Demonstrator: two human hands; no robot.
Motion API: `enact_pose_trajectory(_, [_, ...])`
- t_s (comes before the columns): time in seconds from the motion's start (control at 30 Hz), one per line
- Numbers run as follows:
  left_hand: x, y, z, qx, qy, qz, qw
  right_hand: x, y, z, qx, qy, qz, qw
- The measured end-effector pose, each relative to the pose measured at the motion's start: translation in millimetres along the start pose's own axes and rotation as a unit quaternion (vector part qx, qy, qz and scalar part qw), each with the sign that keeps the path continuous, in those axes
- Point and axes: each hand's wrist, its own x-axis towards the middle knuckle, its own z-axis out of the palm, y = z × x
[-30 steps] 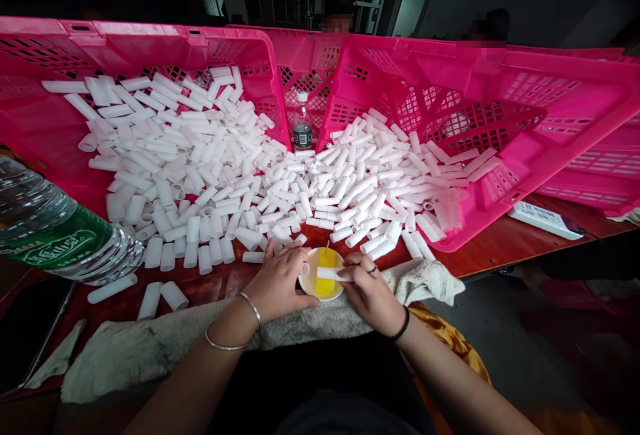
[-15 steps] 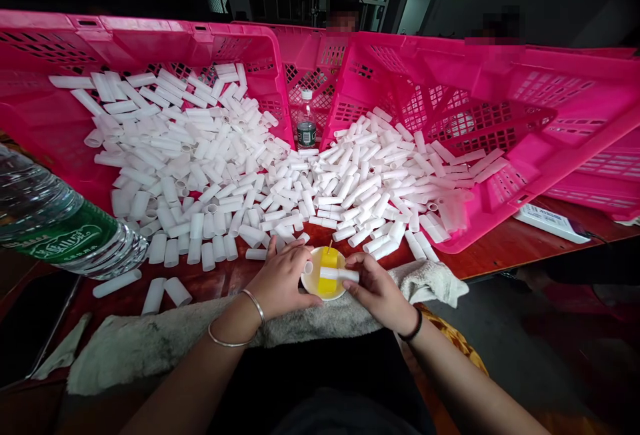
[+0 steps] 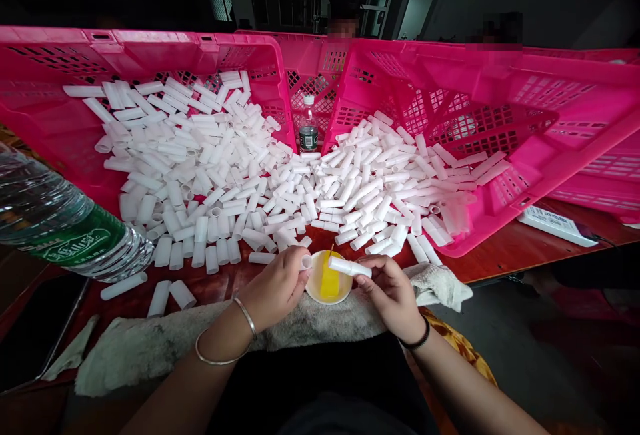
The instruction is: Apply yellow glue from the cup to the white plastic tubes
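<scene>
My left hand [image 3: 284, 283] is closed on a short white plastic tube [image 3: 305, 261], whose open end faces right. My right hand [image 3: 391, 291] pinches a longer white tube [image 3: 350, 267] with a step near its left end, held slanting slightly. Between the hands sits a small pale dish [image 3: 315, 281] with a yellow block [image 3: 329, 276] in it. A thin brownish stick [image 3: 332, 248] shows at the block's top. The right hand's tube is above the dish's right side, its left end close to the yellow block.
Two pink crates [image 3: 537, 81] lie tipped toward me, with heaps of white tubes [image 3: 200, 155] spilling onto the red table [image 3: 227, 285]. A large water bottle [image 3: 75, 228] leans at left. A small bottle [image 3: 309, 125] stands between the crates. A grey towel [image 3: 165, 348] lines the front edge.
My right hand has lifted its tube up and to the right, off the yellow block. My left hand has drawn slightly left with its short tube, uncovering more of the dish.
</scene>
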Motion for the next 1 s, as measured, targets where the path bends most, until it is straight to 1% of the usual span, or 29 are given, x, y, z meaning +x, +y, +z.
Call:
enact_pose_trajectory(0.07, [0.2,5.6,-4.0,0.018,-0.005,0.028,0.999,2.6,-13.6,0.0,0.057,-0.004,0.040,0.998])
enact_pose_trajectory(0.13, [1.0,12.1,-7.4,0.054,0.014,0.065,0.996,5.9,-25.4,-1.8,0.073,-0.027,0.053,0.996])
enact_pose_trajectory(0.23, [1.3,21.4,-10.1,0.134,0.039,0.104,0.985,10.5,-37.0,-6.3,0.064,-0.061,0.073,0.993])
enact_pose_trajectory(0.3, [0.4,26.9,-9.5,0.180,0.038,0.117,0.976,12.7,-42.1,-8.8,0.045,-0.080,0.089,0.992])
enact_pose_trajectory(0.37, [-1.4,32.3,-7.6,0.198,0.027,0.117,0.973,13.6,-46.4,-10.3,0.023,-0.089,0.099,0.991])
enact_pose_trajectory(0.43, [-3.6,38.0,-5.9,0.190,0.025,0.113,0.975,13.3,-50.5,-11.1,0.007,-0.092,0.100,0.991])
enact_pose_trajectory(0.57, [-8.2,49.9,-5.4,0.158,0.025,0.107,0.981,9.7,-57.8,-13.3,-0.031,-0.113,0.078,0.990])
enact_pose_trajectory(0.67, [-10.7,57.7,-6.5,0.102,0.000,0.085,0.991,9.0,-62.8,-17.3,-0.038,-0.129,0.047,0.990])
enact_pose_trajectory(0.77, [-11.6,64.8,-7.8,0.002,-0.023,0.034,0.999,14.6,-66.2,-21.8,-0.044,-0.158,0.009,0.986])
enact_pose_trajectory(0.87, [-10.9,74.1,-8.3,-0.084,-0.024,-0.017,0.996,24.1,-66.4,-21.7,-0.097,-0.192,-0.040,0.976])
enact_pose_trajectory(0.93, [-10.2,81.2,-6.9,-0.136,-0.039,-0.054,0.988,28.8,-65.0,-17.9,-0.135,-0.191,-0.085,0.969])
enact_pose_trajectory(1.0, [-10.4,87.1,-2.7,-0.169,-0.038,-0.092,0.981,30.2,-63.5,-11.8,-0.146,-0.172,-0.106,0.969])
